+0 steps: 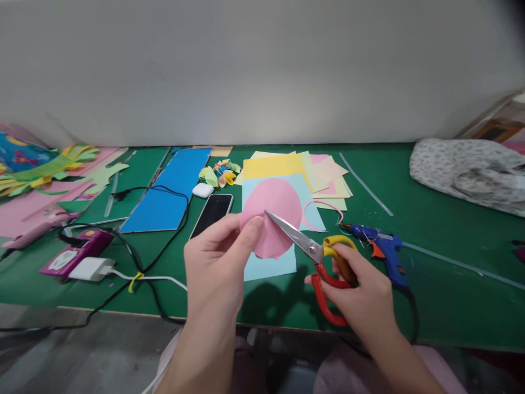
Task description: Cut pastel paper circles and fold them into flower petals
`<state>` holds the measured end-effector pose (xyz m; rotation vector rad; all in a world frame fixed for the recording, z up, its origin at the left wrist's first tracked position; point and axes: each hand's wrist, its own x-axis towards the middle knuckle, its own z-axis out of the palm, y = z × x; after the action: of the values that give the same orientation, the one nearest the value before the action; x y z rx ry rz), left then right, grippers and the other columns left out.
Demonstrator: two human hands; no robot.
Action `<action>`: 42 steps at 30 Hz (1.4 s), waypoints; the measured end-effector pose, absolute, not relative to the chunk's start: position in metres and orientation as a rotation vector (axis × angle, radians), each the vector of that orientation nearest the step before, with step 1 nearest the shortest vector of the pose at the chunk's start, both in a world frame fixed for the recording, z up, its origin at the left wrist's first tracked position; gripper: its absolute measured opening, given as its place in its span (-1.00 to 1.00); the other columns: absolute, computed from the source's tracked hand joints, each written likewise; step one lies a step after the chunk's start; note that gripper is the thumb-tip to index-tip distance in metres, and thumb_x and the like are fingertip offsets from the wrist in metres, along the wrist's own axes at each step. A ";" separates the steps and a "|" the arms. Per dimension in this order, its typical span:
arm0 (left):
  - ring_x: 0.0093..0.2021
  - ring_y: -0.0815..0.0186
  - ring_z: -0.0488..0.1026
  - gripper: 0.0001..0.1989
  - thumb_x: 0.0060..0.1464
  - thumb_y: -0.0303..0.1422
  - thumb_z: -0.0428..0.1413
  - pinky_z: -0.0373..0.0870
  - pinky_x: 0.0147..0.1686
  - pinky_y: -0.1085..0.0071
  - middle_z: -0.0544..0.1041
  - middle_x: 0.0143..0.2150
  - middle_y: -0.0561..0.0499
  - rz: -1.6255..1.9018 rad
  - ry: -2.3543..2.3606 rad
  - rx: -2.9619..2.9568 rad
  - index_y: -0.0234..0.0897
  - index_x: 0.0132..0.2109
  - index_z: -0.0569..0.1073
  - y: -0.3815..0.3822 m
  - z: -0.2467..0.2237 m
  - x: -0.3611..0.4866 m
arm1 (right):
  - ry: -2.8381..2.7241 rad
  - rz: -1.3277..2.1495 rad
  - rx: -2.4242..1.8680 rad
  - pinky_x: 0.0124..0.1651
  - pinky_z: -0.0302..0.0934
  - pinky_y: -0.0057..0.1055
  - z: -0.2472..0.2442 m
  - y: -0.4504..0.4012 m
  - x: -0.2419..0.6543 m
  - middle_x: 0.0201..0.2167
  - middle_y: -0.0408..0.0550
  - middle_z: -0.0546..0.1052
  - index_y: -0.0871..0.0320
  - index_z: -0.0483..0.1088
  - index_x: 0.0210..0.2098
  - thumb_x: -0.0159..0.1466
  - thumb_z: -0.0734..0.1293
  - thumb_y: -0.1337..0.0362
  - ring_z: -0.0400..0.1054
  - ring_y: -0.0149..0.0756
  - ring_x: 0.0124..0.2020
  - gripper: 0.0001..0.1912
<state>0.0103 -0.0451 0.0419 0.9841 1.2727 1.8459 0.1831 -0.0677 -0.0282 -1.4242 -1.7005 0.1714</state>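
Note:
Between thumb and fingers, my left hand (223, 249) pinches the left edge of a pink paper circle (279, 202), held up over the table. My right hand (363, 287) grips scissors (305, 241) with one yellow and one red handle. Their blades look closed or nearly so, and the tip lies at the middle of the circle, close to my left thumb. Below the circle is a light blue paper sheet (266, 268). A thin curled pink paper strip (324, 202) lies just right of the circle.
Coloured paper sheets (328, 175) are stacked behind. A blue glue gun (381, 246) lies right, near a patterned cloth (463, 169). Leftward are a phone (213, 210), white earbud case (203, 190), blue board (172, 191), purple power strip (77, 254) with cords, and pink glue gun (36, 227).

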 end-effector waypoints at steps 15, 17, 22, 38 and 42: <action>-0.55 0.49 0.45 -0.97 -0.16 -0.41 0.29 0.42 -0.53 0.64 0.56 -0.57 0.11 1.835 1.260 0.857 -0.18 -0.49 0.62 -0.045 0.044 0.014 | -1.793 -0.038 -1.406 -0.51 0.33 -0.45 -0.029 -0.066 0.188 -0.54 -0.16 0.41 0.17 0.36 -0.17 0.13 0.41 0.04 0.38 -0.33 -0.56 -0.60; -0.54 0.49 0.45 -0.97 -0.16 -0.41 0.29 0.43 -0.53 0.64 0.57 -0.55 0.11 1.836 1.269 0.863 -0.17 -0.48 0.62 -0.046 0.045 0.014 | -1.801 -0.049 -1.404 -0.52 0.32 -0.48 -0.030 -0.066 0.188 -0.54 -0.17 0.43 0.17 0.36 -0.16 0.13 0.41 0.07 0.38 -0.35 -0.56 -0.62; -0.54 0.46 0.45 -0.98 -0.16 -0.40 0.30 0.42 -0.54 0.60 0.57 -0.55 0.10 1.842 1.301 0.868 -0.17 -0.48 0.62 -0.046 0.045 0.014 | -1.801 -0.083 -1.407 -0.53 0.31 -0.51 -0.030 -0.066 0.188 -0.55 -0.17 0.45 0.18 0.38 -0.16 0.14 0.40 0.03 0.40 -0.35 -0.57 -0.61; -0.58 0.50 0.41 -0.96 -0.15 -0.42 0.29 0.39 -0.57 0.63 0.54 -0.59 0.12 1.831 1.285 0.865 -0.17 -0.48 0.62 -0.045 0.047 0.015 | -1.758 -0.149 -1.442 -0.60 0.25 -0.49 -0.026 -0.067 0.182 -0.61 -0.18 0.45 0.20 0.44 -0.25 0.16 0.36 0.07 0.37 -0.37 -0.64 -0.68; -0.59 0.50 0.41 -0.96 -0.14 -0.42 0.29 0.40 -0.57 0.64 0.54 -0.59 0.12 1.829 1.251 0.863 -0.17 -0.48 0.62 -0.045 0.046 0.015 | -1.731 0.020 -1.428 -0.56 0.30 -0.52 -0.031 -0.067 0.181 -0.59 -0.21 0.44 0.16 0.45 -0.20 0.05 0.46 0.15 0.34 -0.39 -0.64 -0.65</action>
<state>0.0147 -0.0454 0.0461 0.8632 1.2510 1.8295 0.1810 -0.0674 -0.0307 -1.4279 -1.7308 0.0198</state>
